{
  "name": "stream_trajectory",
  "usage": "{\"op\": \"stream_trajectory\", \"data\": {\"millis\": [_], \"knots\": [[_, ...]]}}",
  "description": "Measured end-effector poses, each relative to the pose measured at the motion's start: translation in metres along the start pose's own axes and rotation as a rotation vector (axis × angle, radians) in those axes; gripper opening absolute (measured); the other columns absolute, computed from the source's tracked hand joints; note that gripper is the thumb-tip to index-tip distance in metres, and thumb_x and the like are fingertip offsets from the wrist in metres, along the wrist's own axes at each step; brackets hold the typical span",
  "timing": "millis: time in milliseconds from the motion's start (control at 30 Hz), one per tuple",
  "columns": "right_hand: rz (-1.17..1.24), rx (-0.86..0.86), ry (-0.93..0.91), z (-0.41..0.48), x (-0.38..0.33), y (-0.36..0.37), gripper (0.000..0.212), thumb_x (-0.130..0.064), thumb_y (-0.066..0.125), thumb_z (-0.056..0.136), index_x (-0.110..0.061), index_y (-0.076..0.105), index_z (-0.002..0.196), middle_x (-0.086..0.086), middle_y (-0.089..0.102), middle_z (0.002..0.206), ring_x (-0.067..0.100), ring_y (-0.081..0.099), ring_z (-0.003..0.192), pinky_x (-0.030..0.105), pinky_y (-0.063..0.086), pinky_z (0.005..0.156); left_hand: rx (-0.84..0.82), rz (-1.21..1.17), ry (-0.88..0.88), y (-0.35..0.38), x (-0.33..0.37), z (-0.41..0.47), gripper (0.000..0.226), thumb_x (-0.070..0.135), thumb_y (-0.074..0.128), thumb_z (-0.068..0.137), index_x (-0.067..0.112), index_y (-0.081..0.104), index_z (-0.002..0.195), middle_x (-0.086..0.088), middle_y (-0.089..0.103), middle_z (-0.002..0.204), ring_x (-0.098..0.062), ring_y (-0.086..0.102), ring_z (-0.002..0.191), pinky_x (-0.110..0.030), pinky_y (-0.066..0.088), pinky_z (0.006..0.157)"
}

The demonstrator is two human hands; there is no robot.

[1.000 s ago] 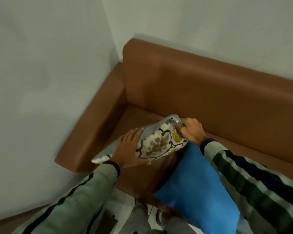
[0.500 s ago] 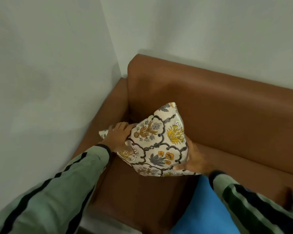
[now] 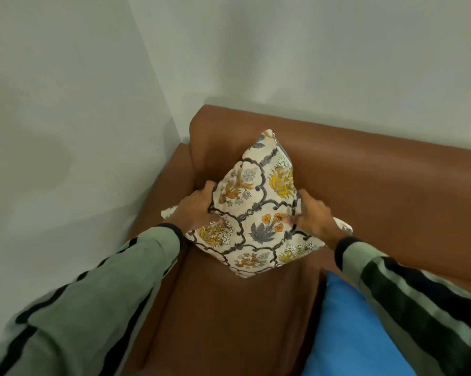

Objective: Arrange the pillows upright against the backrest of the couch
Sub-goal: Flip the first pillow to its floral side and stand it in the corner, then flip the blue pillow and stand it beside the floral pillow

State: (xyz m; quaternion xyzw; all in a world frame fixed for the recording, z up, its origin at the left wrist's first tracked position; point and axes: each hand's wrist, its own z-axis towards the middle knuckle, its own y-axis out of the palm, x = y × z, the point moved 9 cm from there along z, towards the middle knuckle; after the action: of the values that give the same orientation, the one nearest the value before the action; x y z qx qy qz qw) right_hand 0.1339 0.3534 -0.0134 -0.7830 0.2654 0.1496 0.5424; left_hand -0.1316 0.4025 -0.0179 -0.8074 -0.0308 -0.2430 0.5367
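The floral pillow (image 3: 258, 210) stands on one corner in the couch's (image 3: 378, 191) left end, top against the backrest (image 3: 337, 158). My left hand (image 3: 199, 210) and right hand (image 3: 314, 218) pinch its sides. Released now, I think it could topple forward, balanced on that point.

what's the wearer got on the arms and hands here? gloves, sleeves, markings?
No gloves: left hand and right hand are bare. Both arms wear long pale green sleeves with black stripes running lengthwise and black ribbed cuffs. No watch or rings visible.
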Motion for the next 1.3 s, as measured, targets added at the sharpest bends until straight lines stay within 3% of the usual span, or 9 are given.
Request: {"op": "stream_trajectory", "data": {"millis": [133,233,400,567,767,900,1000,1133,1300], "knots": [[-0.263,-0.089,0.088,0.021,0.001,0.014,0.07,-0.047,0.073,0.081,-0.01,0.039,0.129,0.016,0.058,0.13,0.038,0.053,0.121,0.057,0.035,0.105,0.001,0.036,-0.097,0.01,-0.017,0.011,0.095,0.037,0.079,0.077,0.013,0.021,0.148,-0.018,0.041,0.149,-0.041,0.039,0.134,-0.058,0.038,0.106],[-0.367,0.034,0.159,0.015,0.007,0.011,0.083,-0.057,0.07,0.079,-0.003,0.039,0.134,0.022,0.053,0.136,0.04,0.049,0.126,0.055,0.04,0.106,0.077,0.115,-0.097,0.021,-0.014,0.0,0.095,0.041,0.068,0.086,0.016,0.007,0.155,-0.014,0.022,0.161,-0.036,0.021,0.146,-0.06,0.023,0.114],[-0.301,0.158,0.055,-0.027,0.039,-0.002,0.085,-0.062,0.054,0.087,-0.009,0.027,0.148,0.021,0.046,0.141,0.041,0.044,0.128,0.053,0.038,0.103,0.394,0.354,0.164,0.036,0.032,-0.053,0.088,0.056,0.056,0.085,0.018,0.017,0.154,-0.014,0.023,0.162,-0.035,0.021,0.148,-0.062,0.015,0.118],[-0.199,0.041,0.211,-0.089,0.145,0.0,0.06,-0.036,0.062,0.089,-0.013,0.038,0.138,0.019,0.041,0.144,0.041,0.039,0.131,0.054,0.043,0.101,0.145,0.493,0.38,0.128,0.097,-0.091,0.117,0.075,0.067,0.066,0.019,0.015,0.155,-0.016,0.021,0.162,-0.037,0.021,0.149,-0.066,0.019,0.116],[-0.291,-0.178,0.292,-0.203,0.286,0.008,0.081,-0.012,0.064,0.081,-0.017,0.025,0.151,0.014,0.03,0.156,0.035,0.031,0.139,0.049,0.039,0.108,-0.113,0.447,0.454,0.245,0.181,-0.156,0.117,0.078,0.064,0.064,0.024,0.014,0.155,-0.012,0.017,0.164,-0.034,0.012,0.151,-0.064,0.009,0.117],[-0.535,-0.341,0.263,-0.279,0.381,0.016,0.096,-0.005,0.061,0.077,-0.023,0.008,0.155,0.008,0.005,0.165,0.028,0.01,0.15,0.045,0.03,0.113,-0.28,0.498,0.532,0.338,0.23,-0.222,0.118,0.072,0.073,0.056,0.025,0.025,0.153,-0.013,0.03,0.16,-0.037,0.028,0.146,-0.067,0.029,0.111],[-0.722,-0.306,0.057,-0.3,0.406,0.035,0.095,-0.004,0.055,0.08,-0.026,-0.001,0.154,0.01,-0.004,0.165,0.03,0.003,0.152,0.048,0.026,0.117,-0.284,0.543,0.428,0.384,0.234,-0.258,0.122,0.055,0.086,0.051,0.022,0.025,0.152,-0.014,0.034,0.157,-0.038,0.027,0.146,-0.066,0.044,0.1],[-0.888,-0.072,-0.288,-0.312,0.418,0.077,0.069,-0.004,0.045,0.083,-0.016,0.034,0.15,0.021,0.034,0.155,0.037,0.039,0.14,0.054,0.044,0.104,-0.226,0.527,0.184,0.451,0.239,-0.277,0.128,0.035,0.089,0.055,0.013,0.011,0.154,-0.02,0.024,0.16,-0.044,0.022,0.146,-0.072,0.036,0.102],[-0.876,0.021,-0.335,-0.307,0.436,0.112,0.056,-0.01,0.029,0.096,-0.011,0.028,0.151,0.023,0.034,0.155,0.036,0.037,0.141,0.055,0.041,0.108,-0.085,0.51,0.034,0.48,0.245,-0.258,0.096,0.024,0.073,0.082,0.009,0.01,0.153,-0.024,0.022,0.159,-0.049,0.026,0.142,-0.074,0.036,0.1]]}}
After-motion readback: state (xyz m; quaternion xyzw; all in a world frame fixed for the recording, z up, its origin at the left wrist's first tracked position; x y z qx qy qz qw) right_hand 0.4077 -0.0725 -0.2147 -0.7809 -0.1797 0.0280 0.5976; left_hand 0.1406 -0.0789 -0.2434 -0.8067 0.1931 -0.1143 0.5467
